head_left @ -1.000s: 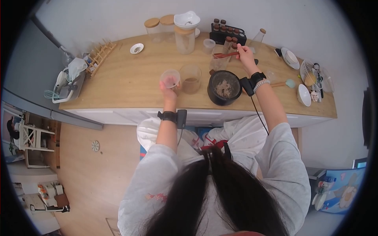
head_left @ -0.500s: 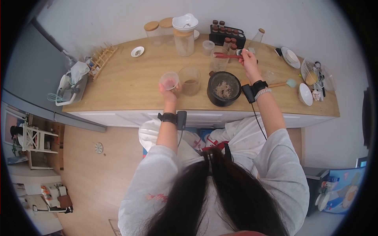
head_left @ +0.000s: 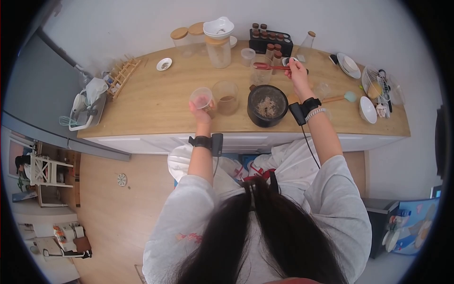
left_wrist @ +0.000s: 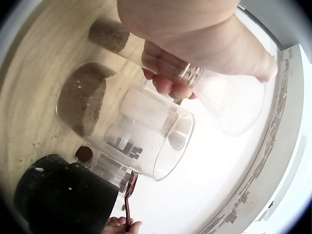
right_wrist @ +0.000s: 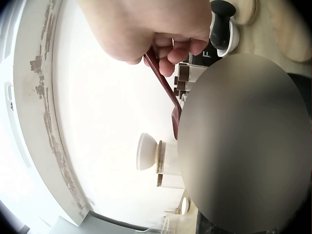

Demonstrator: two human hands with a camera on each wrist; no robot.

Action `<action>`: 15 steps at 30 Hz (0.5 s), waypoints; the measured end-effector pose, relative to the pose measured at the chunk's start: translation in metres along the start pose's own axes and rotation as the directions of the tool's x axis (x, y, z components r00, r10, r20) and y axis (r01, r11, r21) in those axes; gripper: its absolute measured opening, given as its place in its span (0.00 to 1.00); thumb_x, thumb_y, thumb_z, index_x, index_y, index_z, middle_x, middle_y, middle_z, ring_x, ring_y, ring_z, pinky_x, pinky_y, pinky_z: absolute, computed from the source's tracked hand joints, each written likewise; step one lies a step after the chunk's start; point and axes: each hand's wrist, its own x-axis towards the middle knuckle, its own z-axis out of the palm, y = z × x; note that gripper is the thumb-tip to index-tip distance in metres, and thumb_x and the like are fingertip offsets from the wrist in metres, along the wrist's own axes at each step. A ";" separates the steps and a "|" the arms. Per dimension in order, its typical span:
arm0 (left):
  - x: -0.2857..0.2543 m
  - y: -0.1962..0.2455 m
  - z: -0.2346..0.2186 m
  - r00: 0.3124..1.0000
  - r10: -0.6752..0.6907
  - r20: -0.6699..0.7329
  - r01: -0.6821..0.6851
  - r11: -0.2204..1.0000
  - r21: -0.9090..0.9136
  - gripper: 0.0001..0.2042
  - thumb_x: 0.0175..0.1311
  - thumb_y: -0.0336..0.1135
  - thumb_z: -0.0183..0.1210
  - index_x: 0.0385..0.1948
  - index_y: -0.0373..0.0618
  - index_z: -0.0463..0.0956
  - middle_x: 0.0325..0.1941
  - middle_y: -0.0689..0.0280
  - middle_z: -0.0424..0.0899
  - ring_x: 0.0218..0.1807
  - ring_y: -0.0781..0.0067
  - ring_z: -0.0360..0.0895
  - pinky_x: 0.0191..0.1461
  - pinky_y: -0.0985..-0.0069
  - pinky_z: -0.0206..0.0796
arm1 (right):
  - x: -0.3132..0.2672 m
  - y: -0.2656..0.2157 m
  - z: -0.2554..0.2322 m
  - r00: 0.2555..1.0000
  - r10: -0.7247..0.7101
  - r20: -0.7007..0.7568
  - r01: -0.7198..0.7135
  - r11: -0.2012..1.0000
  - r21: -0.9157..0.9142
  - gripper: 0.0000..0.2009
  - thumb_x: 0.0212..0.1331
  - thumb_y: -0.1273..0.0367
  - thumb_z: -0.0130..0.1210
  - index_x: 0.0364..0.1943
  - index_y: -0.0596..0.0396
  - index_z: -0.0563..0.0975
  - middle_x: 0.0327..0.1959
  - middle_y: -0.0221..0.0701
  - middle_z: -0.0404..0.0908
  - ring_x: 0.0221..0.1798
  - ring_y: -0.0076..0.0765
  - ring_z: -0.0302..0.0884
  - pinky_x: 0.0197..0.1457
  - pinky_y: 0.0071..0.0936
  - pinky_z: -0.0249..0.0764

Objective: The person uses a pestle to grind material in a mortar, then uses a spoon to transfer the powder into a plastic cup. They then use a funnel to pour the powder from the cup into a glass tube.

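My left hand (head_left: 201,112) grips a narrow threaded glass neck, fingers curled round it, with a clear funnel-shaped piece (left_wrist: 234,105) flaring above. Brown powder (left_wrist: 109,35) shows at the lower end, past the fingers. Beside it stands a wide clear glass jar (left_wrist: 161,146) with brown powder in its bottom. Held by its handle, a dark red spoon (head_left: 261,66) is pinched in my right hand (head_left: 298,75), its bowl overlapping a clear glass (head_left: 260,75) in the head view. A black mortar (head_left: 255,111) containing coarse grey-brown ground material sits at the counter's front, between the hands.
Behind are a black rack (head_left: 270,43) of brown-capped jars, lidded jars and a white bowl (head_left: 219,27) atop one. Right lie a spatula (head_left: 350,96), a white bowl (head_left: 368,110) and a wire basket (head_left: 376,85); left, a small dish (head_left: 164,64) and a wooden rack (head_left: 122,78).
My right hand has come down slightly toward me, and the spoon has swung so its bowl end points left more levelly. The left hand keeps its grip in nearly the same place.
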 end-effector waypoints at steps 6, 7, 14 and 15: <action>0.000 -0.002 -0.002 1.000 0.010 0.002 -0.010 1.000 -0.010 0.35 0.55 0.70 0.26 0.25 0.43 0.69 0.14 0.64 0.70 0.19 0.70 0.67 0.24 0.75 0.59 | -0.007 -0.004 -0.001 1.000 0.014 0.000 -0.014 1.000 0.001 0.14 0.63 0.59 0.45 0.30 0.54 0.73 0.16 0.24 0.71 0.18 0.15 0.62 0.22 0.12 0.57; 0.000 -0.002 -0.003 1.000 0.019 0.017 -0.019 1.000 -0.018 0.35 0.56 0.69 0.26 0.25 0.44 0.69 0.15 0.64 0.70 0.19 0.70 0.67 0.24 0.75 0.59 | -0.007 -0.003 -0.002 1.000 0.023 -0.004 -0.023 1.000 0.019 0.14 0.63 0.58 0.45 0.30 0.54 0.73 0.16 0.24 0.71 0.19 0.15 0.62 0.22 0.13 0.57; -0.001 0.001 0.000 1.000 -0.018 -0.009 0.019 0.999 0.029 0.37 0.54 0.70 0.23 0.26 0.42 0.69 0.14 0.64 0.68 0.20 0.69 0.66 0.25 0.75 0.58 | -0.014 0.002 -0.015 0.998 0.043 -0.034 -0.036 0.981 0.189 0.15 0.63 0.58 0.46 0.29 0.55 0.73 0.18 0.25 0.71 0.20 0.16 0.65 0.24 0.14 0.60; -0.001 0.002 0.000 1.000 -0.016 -0.006 0.016 0.999 0.042 0.37 0.54 0.70 0.23 0.26 0.41 0.69 0.14 0.64 0.68 0.20 0.69 0.66 0.26 0.75 0.58 | -0.020 0.001 -0.018 0.999 0.032 -0.027 -0.025 0.976 0.216 0.15 0.63 0.58 0.46 0.29 0.55 0.73 0.18 0.25 0.72 0.20 0.17 0.65 0.24 0.14 0.60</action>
